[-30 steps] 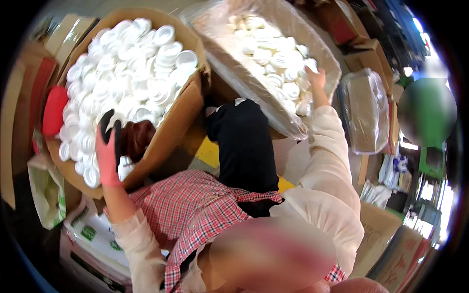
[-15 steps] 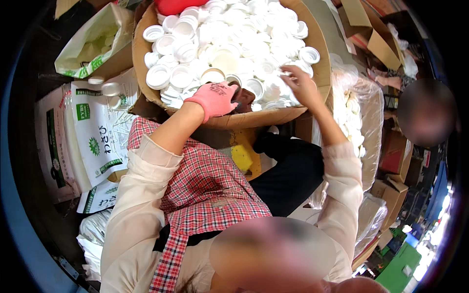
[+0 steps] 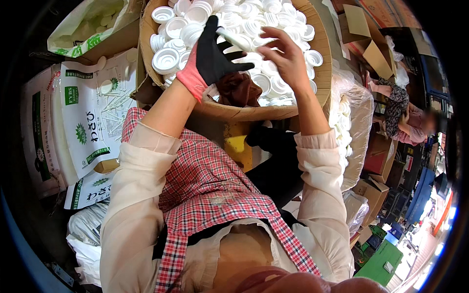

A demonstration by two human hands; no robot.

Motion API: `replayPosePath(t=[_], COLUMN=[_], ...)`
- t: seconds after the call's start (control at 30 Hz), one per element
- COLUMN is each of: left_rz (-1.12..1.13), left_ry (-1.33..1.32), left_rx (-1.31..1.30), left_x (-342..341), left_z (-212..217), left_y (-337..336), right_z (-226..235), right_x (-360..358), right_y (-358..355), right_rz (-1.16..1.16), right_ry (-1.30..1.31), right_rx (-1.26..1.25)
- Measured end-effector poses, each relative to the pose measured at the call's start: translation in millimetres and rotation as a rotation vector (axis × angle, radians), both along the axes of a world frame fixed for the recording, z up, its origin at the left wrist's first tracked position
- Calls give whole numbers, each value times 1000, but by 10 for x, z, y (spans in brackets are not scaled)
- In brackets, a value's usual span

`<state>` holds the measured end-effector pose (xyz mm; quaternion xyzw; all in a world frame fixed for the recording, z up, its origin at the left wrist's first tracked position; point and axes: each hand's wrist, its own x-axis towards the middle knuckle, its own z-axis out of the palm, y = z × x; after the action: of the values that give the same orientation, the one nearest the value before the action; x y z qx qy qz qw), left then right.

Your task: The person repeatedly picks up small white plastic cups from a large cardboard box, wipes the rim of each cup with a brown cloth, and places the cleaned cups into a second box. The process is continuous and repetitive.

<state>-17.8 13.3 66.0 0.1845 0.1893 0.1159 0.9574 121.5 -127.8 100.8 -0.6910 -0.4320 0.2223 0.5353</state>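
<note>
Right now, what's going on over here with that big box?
A person sits over a large round cardboard box heaped with white plastic caps. The left hand, in a black and pink glove, and the bare right hand together hold a short stack of white caps above the heap. Printed white sacks lie to the left.

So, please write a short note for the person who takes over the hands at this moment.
Left hand: gloved, raised over the round cardboard tub, fingers on a white stick-like piece.
Right hand: bare, also touching that piece; which hand grips it cannot be told.
Tub: heaped with white caps, a brown cloth at its near edge.
Done: one piece lifted.
Left: the caps in the tub.
</note>
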Motion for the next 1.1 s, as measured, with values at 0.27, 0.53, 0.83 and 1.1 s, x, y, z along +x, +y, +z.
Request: replayPosePath(t=[0.27,0.53,0.83,1.1], left_rz=[-157,-59,-128,153], left_ry=[-441,-264,-327,-130], left_rx=[-180,1222,978,1432], left_x=[97,141,252,232], left_z=[122,220,345,182], left_y=[-4,-315,-430,-541], right_z=[-932,-31,9,318], right_x=[245,127,159,-292], right_y=[-668,-659,-825,-753], right_rz=[-119,91,60,-206], right_ry=[-589,666,340,-384], right_rx=[-874,189,174,153])
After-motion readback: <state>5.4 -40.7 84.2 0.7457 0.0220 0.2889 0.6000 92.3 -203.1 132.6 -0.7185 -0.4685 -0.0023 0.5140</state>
